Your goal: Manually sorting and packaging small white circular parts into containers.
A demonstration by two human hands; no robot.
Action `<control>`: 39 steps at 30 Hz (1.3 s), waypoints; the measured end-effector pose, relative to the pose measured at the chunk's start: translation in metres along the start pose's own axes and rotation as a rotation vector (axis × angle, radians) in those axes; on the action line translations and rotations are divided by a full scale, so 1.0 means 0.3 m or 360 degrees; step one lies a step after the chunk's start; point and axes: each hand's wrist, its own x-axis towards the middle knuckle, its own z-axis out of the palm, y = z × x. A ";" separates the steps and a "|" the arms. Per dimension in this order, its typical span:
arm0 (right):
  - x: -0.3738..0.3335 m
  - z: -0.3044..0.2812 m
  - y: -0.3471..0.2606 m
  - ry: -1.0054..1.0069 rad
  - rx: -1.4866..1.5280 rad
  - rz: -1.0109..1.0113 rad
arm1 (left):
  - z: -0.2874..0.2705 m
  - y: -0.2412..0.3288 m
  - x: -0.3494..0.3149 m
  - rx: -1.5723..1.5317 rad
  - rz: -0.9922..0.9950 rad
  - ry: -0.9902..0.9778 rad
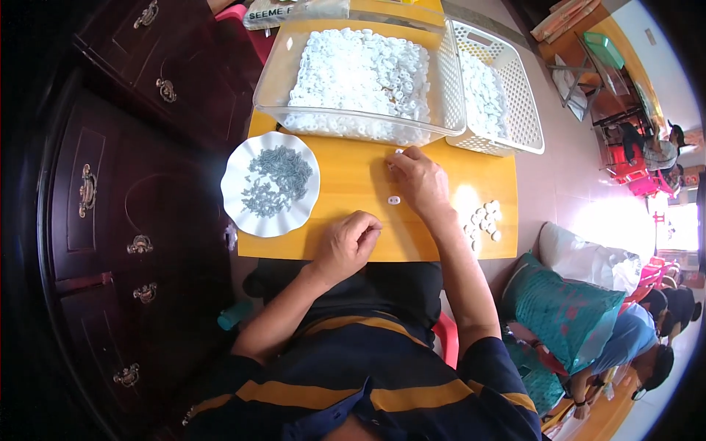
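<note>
Dark wooden cabinets (105,213) with ornate metal handles (87,189) fill the left; at right, a pale tiled floor (551,180) catches glare near red seats (630,172) and a bright opening (687,226).

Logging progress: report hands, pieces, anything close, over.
Right hand at white piece near clear bin. Left hand curled, contents hidden. Another white piece loose on table.

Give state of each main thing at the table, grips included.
Clear bin: open-topped, holding white pieces
Basket: open-topped, partly filled with white bits
Plate: face up, holding grey pieces
Oval piece: lying apart
Round pieces: loosely grouped
Left grip: loosely curled
Right grip: curled downward, hold unclear
</note>
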 end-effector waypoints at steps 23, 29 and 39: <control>-0.307 0.011 -0.051 0.0102 0.1446 0.0644 | -0.013 -0.005 0.011 -0.0481 -0.0410 -0.0020; -0.359 0.027 -0.088 0.0056 0.1860 0.0775 | 0.020 0.004 0.024 -0.0689 -0.0442 0.0025; -0.363 0.040 -0.079 0.0070 0.1787 0.0726 | 0.031 0.010 0.034 -0.0476 -0.0327 0.0030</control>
